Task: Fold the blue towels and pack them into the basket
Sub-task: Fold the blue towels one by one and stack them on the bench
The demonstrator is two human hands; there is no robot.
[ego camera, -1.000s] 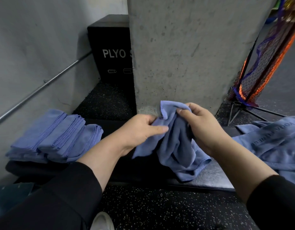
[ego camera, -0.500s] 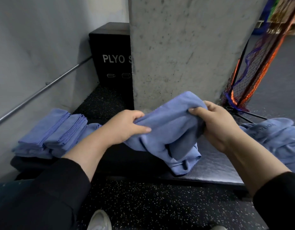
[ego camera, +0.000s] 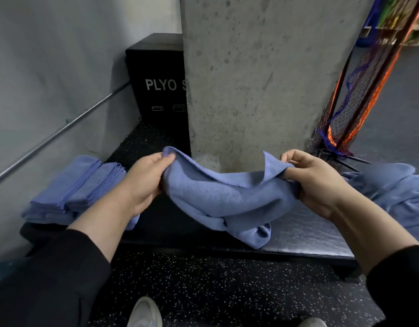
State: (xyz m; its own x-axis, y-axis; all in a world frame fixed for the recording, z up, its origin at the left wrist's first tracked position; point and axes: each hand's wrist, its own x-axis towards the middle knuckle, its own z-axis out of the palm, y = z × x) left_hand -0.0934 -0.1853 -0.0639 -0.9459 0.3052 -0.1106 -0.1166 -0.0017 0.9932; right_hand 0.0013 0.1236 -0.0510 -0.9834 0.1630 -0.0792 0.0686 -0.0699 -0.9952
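Observation:
A crumpled blue towel [ego camera: 227, 199] hangs stretched between my two hands above a black padded bench [ego camera: 305, 234]. My left hand [ego camera: 145, 182] pinches its left corner between thumb and fingers. My right hand [ego camera: 314, 182] grips the right edge, fingers curled round the cloth. The towel's lower part sags onto the bench. A pile of folded blue towels [ego camera: 71, 192] lies on the bench's left end. A heap of unfolded blue towels [ego camera: 397, 197] lies at the right. No basket is in view.
A concrete pillar [ego camera: 262, 79] rises just behind the bench. A black plyo box [ego camera: 156, 86] stands back left beside a grey wall with a metal rail [ego camera: 62, 131]. A netted frame [ego camera: 359, 95] leans at the right. Speckled floor and my shoes [ego camera: 145, 312] lie below.
My hands have moved apart, spreading the bunched towel out sideways between them. The left hand shifted left and the right hand shifted right.

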